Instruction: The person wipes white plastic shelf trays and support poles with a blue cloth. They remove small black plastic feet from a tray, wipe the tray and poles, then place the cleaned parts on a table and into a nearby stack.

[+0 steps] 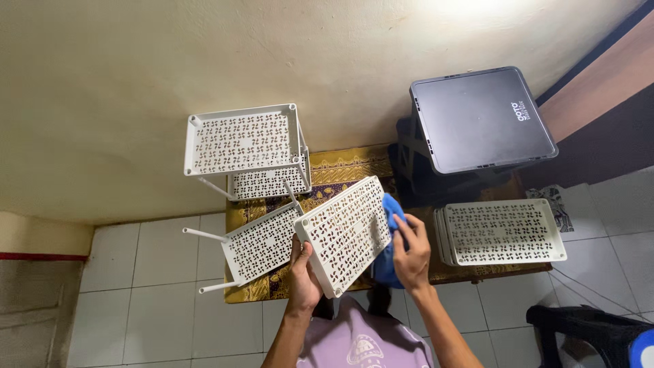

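My left hand [304,270] grips the near edge of a white perforated plastic shelf panel [346,232], held tilted above the floor. My right hand [411,253] presses a blue cloth [389,259] against the panel's right side; most of the cloth is hidden behind the panel and the hand. Just left of the held panel lies another white perforated shelf [261,243] with thin white legs sticking out to the left.
A partly built white rack [244,141] stands by the cream wall. A stack of white shelf panels [503,230] lies at the right on a patterned mat [340,165]. A dark grey plastic stool [481,117] stands behind it. A black object [586,327] sits at lower right on the white tiles.
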